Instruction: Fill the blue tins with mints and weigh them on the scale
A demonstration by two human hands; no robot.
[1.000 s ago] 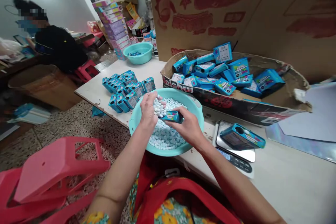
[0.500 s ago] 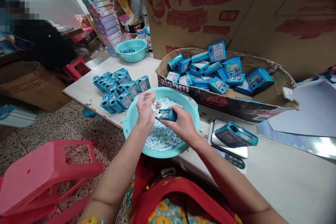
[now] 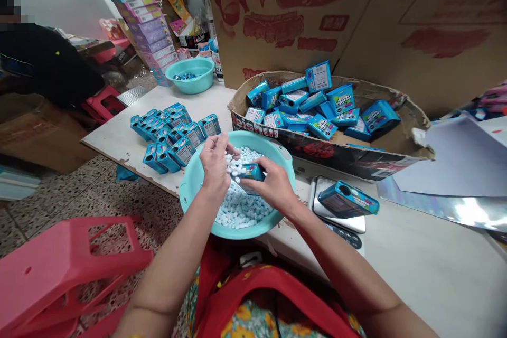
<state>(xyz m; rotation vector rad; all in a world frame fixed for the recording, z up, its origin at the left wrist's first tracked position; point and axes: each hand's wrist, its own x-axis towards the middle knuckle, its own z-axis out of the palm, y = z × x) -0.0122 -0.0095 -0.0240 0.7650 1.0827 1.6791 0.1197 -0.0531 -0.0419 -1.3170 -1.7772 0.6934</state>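
Over a turquoise basin (image 3: pixel 283 190) of small white candies (image 3: pixel 243 210), my right hand (image 3: pixel 275 185) grips a blue tin (image 3: pixel 252 172) between thumb and fingers. My left hand (image 3: pixel 217 163) holds a cluster of white candies (image 3: pixel 235 165) against the tin's end, its fingers curled round them. Another blue tin (image 3: pixel 348 199) lies on a small scale (image 3: pixel 316 205) to the right. Several blue tins (image 3: pixel 174 132) stand grouped on the table left of the basin. Behind it, a cut-down carton (image 3: pixel 301 144) holds many blue tins.
A smaller turquoise basin (image 3: pixel 192 84) and stacked boxes (image 3: pixel 148 31) are at the back left. Pink stools (image 3: pixel 51 253) stand beside the table (image 3: pixel 428 253). Silvery sheets (image 3: pixel 451 163) lie right. A person in dark clothing (image 3: pixel 43 63) is at the far left.
The whole view has shifted slightly, so the table things appear further left. Both hands keep their hold, and the candies at the tin's end have moved a little.
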